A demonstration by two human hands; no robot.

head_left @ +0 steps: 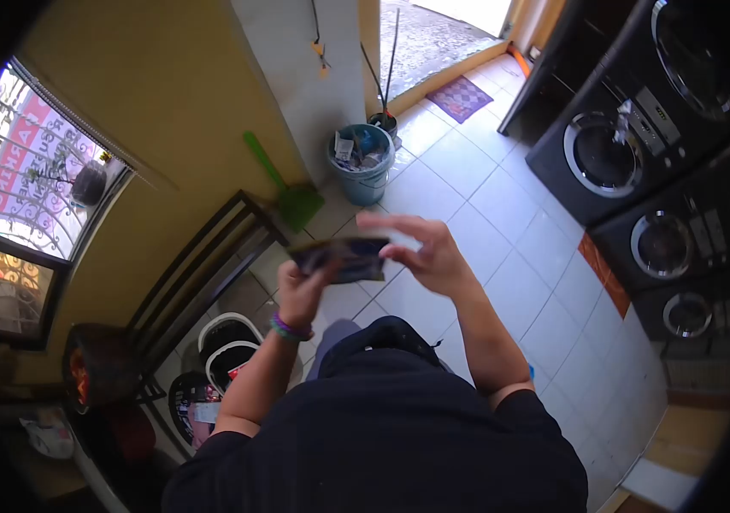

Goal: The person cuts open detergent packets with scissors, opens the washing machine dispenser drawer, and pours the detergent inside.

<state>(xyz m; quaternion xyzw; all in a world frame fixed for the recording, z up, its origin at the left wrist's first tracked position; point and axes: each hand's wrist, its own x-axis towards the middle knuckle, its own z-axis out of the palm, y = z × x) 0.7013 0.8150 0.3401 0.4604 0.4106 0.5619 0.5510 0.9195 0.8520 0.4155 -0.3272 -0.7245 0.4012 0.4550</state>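
Note:
A dark, flat, rectangular packet (350, 260) with a thin yellowish edge is held up in front of my body, slightly blurred. My left hand (303, 289) grips its left part, thumb and fingers around it, with a purple and green band on the wrist. At the packet's right end is my right hand (420, 248), its fingers spread and pointing left. The thumb of that hand is close to the packet's right edge; whether it touches cannot be made out.
A blue bin (362, 175) with litter stands ahead, beside a green dustpan (299, 203). Left are a dark metal bench (203, 265) and baskets (230, 342). Black front-loading machines (609, 154) line the right. A purple mat (460, 99) lies by the doorway.

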